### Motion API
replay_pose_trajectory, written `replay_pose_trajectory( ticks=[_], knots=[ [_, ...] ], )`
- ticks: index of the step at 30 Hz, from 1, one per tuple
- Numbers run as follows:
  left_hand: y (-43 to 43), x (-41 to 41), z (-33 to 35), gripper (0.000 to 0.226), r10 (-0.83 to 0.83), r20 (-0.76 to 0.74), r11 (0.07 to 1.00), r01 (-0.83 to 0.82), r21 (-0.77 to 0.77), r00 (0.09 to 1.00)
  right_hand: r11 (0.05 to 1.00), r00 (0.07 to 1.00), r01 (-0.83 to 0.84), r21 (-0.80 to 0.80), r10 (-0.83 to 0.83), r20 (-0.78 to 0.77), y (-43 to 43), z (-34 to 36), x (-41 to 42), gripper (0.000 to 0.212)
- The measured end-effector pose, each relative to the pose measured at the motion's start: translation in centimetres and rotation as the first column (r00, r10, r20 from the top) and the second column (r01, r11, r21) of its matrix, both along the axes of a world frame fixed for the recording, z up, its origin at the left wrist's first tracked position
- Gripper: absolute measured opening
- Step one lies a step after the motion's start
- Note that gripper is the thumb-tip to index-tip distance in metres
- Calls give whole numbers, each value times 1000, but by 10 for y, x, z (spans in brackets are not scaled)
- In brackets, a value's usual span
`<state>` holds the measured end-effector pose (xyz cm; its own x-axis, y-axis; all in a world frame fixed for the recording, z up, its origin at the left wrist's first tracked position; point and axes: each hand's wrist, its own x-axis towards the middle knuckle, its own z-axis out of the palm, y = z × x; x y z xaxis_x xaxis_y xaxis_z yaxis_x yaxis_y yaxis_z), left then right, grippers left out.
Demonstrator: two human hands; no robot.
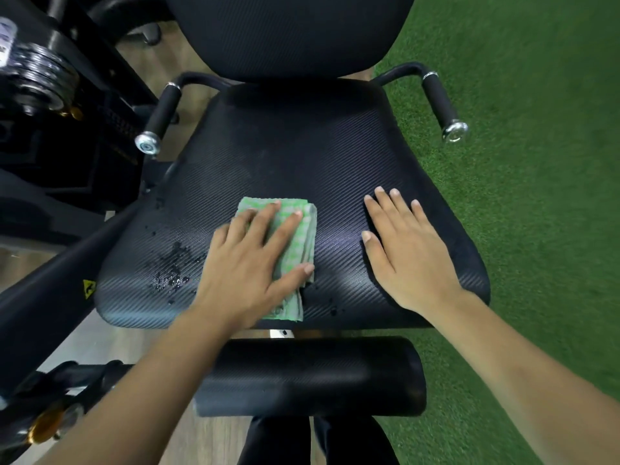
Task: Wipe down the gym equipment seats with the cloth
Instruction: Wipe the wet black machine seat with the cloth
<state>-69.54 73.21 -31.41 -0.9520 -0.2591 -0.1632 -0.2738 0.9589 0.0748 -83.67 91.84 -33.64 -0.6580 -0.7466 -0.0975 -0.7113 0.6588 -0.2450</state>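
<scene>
The seat (295,156) was black, with a fine diagonal weave pattern. The backrest (288,31) showed the same black weave. The cloth (310,236) was checked in pale green and white. The roller pad (312,374) was plain black. The left handle grip (164,109) and right handle grip (439,99) were black with silver end caps. The turf (536,162) was green. The floor (110,344) was brown wood grain. The warning sticker (89,287) was yellow.

Folded green-checked cloth (295,250) flat on black textured seat (302,156), near front edge; droplets alongside.

Seat (302,156) – black ribbed vinyl, faintly glossy; cloth (302,236) – soft green-checked fabric.
</scene>
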Motion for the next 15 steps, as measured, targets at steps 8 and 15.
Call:
replay_pose_trajectory(
  ticks=[8,15],
  knots=[
    [52,-14,-13,65,79,-96,997,-78,18,992,1000,997,13,-15,-14,-75,17,-1,12,58],
    [26,19,-25,61,-65,-229,998,61,-24,971,998,996,27,-49,-31,-88,20,-3,15,59]
  ],
)
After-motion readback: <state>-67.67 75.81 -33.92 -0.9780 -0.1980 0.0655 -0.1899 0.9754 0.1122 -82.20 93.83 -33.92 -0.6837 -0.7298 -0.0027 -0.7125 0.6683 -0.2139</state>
